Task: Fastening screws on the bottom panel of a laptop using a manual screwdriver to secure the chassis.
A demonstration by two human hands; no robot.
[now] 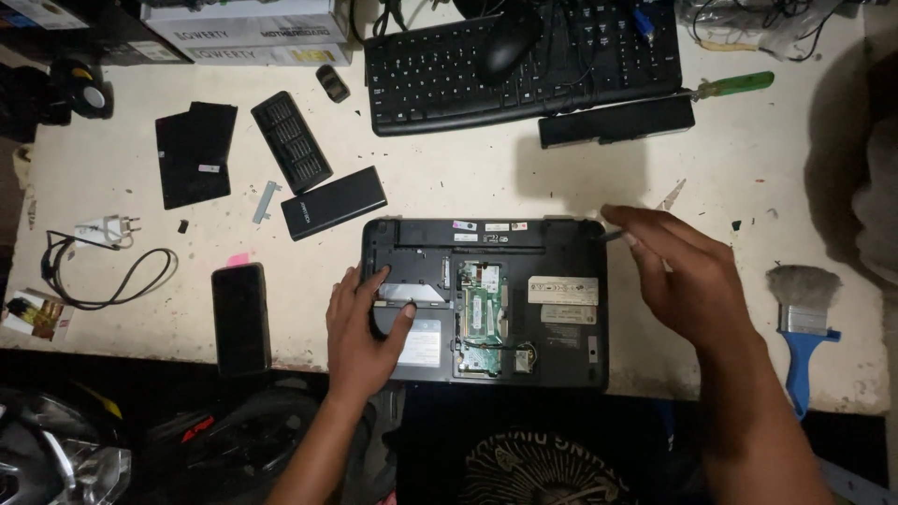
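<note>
A black laptop (561, 257) lies upside down at the desk's near edge, its bottom covers off, with green circuit boards (484, 304) and a silver hard drive (416, 323) exposed. My left hand (360, 332) rests on the hard drive bay, fingers spread over the drive. My right hand (678, 276) hovers over the laptop's far right corner, pinching a thin screwdriver (613, 235) whose tip points at that corner.
Black keyboard (524, 70) and mouse (510, 42) at the back, a laptop battery (617, 122), green-handled screwdriver (730, 86), bit case (292, 140), black covers (194, 154), dark box (334, 202), phone (240, 318), charger cable (108, 266), blue brush (804, 323).
</note>
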